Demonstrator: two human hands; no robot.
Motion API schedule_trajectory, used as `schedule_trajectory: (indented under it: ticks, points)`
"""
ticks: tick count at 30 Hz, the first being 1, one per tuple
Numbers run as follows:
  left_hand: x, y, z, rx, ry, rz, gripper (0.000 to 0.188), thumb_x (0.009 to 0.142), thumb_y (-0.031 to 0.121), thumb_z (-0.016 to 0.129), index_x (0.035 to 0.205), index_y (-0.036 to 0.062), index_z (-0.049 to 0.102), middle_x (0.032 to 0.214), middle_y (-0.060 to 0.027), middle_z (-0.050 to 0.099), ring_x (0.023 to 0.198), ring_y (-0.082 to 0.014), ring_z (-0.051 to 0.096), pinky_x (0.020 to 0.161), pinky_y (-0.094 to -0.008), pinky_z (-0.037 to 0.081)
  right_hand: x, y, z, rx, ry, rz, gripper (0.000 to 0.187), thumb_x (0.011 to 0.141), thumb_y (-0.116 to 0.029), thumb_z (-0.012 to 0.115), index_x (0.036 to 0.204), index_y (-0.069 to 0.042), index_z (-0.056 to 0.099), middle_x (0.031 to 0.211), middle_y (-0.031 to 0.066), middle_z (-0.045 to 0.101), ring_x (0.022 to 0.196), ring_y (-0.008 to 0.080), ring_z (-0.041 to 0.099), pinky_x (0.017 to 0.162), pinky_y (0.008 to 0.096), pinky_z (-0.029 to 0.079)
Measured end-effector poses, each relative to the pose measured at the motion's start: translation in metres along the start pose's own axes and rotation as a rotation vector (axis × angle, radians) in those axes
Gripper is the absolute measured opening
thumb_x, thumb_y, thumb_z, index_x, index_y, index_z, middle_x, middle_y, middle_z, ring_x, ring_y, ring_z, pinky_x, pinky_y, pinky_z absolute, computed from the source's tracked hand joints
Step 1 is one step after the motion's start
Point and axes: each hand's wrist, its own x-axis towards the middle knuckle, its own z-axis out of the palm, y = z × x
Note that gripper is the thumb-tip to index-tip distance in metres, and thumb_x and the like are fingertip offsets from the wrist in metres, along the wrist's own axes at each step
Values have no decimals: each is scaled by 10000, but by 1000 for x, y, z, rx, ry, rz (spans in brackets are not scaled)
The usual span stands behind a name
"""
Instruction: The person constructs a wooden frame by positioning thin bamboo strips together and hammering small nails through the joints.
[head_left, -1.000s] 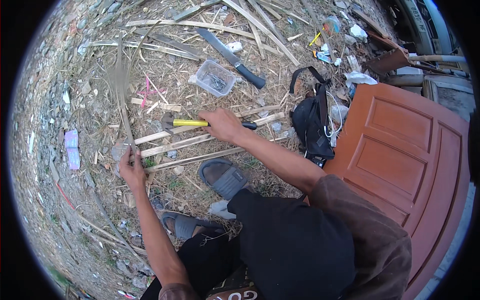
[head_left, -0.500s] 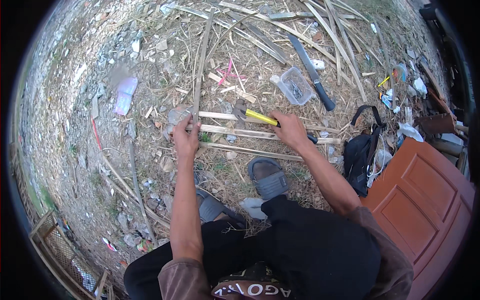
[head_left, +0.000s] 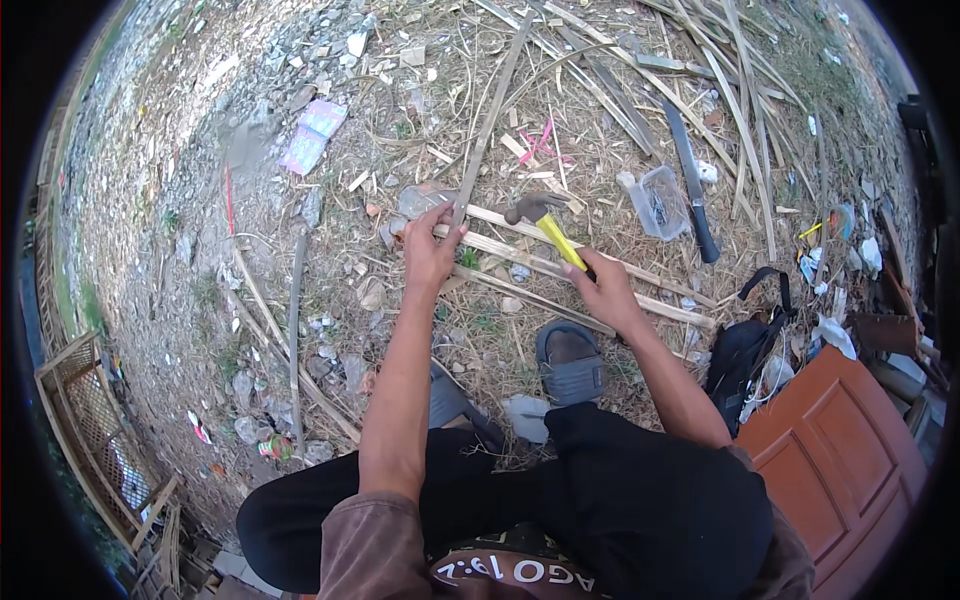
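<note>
My left hand pinches the left ends of thin wooden strips, where a long upright strip crosses them. Its thumb and fingers press around the joint; whether a nail is there I cannot tell. In my right hand is a claw hammer with a yellow handle and a rusty head. The hammer head is to the right of my left fingers, apart from them, over the upper strip. A further strip lies nearer to my sandalled feet.
Right of the strips lie a clear plastic box holding small metal pieces, a machete, a black bag and a reddish-brown door panel. Long loose strips are piled at the far right. Stones and dry grass cover the ground.
The view has turned, so the scene is shifted right and tilted. The hammer handle now slants more steeply and appears shorter. My left hand keeps its hold at the strip ends.
</note>
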Motion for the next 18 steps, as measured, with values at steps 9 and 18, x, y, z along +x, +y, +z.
schedule_trajectory:
  ticks: [9, 18]
  points:
    - [0, 7, 0, 43, 22, 82, 458, 776, 147, 786, 1203, 26, 675, 943, -118, 701, 948, -259, 632, 905, -379, 461, 5, -71, 61, 925, -127, 526, 175, 1041, -240, 495, 984, -84, 439, 714, -22, 423, 501, 47, 390, 401, 223, 308]
    - [0, 11, -5, 108, 11, 60, 468, 764, 167, 802, 1197, 34, 684, 979, -123, 714, 962, -265, 632, 918, -380, 462, 12, -82, 67, 1112, -1, 540, 157, 1051, -241, 471, 1007, -101, 414, 707, -23, 414, 488, 47, 366, 409, 228, 320]
